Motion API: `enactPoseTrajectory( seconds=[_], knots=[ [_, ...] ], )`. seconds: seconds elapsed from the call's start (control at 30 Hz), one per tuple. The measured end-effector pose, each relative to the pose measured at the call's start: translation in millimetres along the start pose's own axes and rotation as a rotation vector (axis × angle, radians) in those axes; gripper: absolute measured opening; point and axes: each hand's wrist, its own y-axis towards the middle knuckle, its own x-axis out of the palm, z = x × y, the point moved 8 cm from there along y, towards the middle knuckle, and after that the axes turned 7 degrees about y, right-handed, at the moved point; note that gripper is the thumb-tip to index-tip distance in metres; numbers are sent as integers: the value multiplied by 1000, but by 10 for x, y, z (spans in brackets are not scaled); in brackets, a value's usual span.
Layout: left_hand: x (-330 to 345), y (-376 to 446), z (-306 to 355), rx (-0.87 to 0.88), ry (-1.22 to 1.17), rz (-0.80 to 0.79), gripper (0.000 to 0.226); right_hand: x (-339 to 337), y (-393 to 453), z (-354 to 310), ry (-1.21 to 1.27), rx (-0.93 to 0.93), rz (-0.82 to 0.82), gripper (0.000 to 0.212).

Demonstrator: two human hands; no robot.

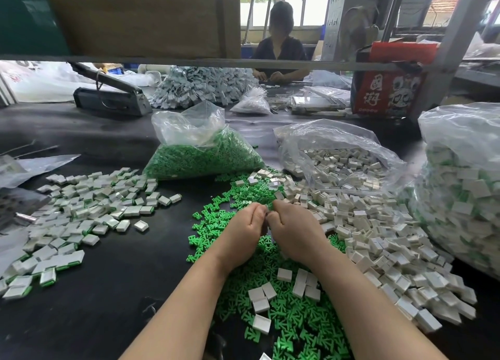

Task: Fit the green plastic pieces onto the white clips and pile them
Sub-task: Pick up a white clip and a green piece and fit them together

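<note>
My left hand (244, 231) and my right hand (293, 231) meet fingertip to fingertip over a heap of loose green plastic pieces (284, 313). Both hands pinch a small part between them; it is almost wholly hidden, so I cannot tell whether it is a clip, a green piece or both. Loose white clips (378, 240) spread to the right of my hands. A pile of fitted clips (81, 213), white with green edges, lies on the left of the black table (108, 319).
A clear bag of green pieces (200, 154) stands behind the heap, a bag of white clips (341, 159) to its right, and a large bag of fitted clips (465, 197) at far right. Another person (280, 43) sits opposite. A red box (387, 89) stands at back right.
</note>
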Motion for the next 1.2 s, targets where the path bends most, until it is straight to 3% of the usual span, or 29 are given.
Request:
enactPoseTrajectory(
  seconds=[0.43,1.2],
  knots=[
    [30,4,24,8,124,-27,28,45,-1,33,-81,10,-8,29],
    [7,0,20,27,103,-39,30,0,-14,-31,-89,-11,-31,26]
  ],
)
